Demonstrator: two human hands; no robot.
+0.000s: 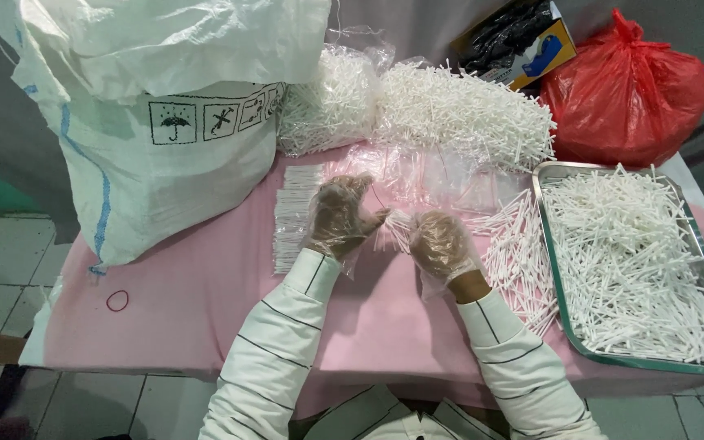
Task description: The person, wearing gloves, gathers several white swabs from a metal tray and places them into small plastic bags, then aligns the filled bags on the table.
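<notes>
My left hand (338,216) and my right hand (442,244) both wear thin clear plastic gloves and meet over the pink tablecloth (205,301). Between them they pinch a small bundle of white sticks (394,226) in a clear plastic sleeve. A flat stack of packed white sticks (291,216) lies just left of my left hand. Loose white sticks (519,253) are spread right of my right hand. Empty clear plastic sleeves (433,175) lie just beyond both hands.
A metal tray (549,175) heaped with white sticks sits at the right. Big piles of white sticks (458,110) lie at the back. A large white woven sack (156,122) stands at left, a red plastic bag (625,90) and a glove box (519,41) at back right. A red rubber band (117,301) lies near the left edge.
</notes>
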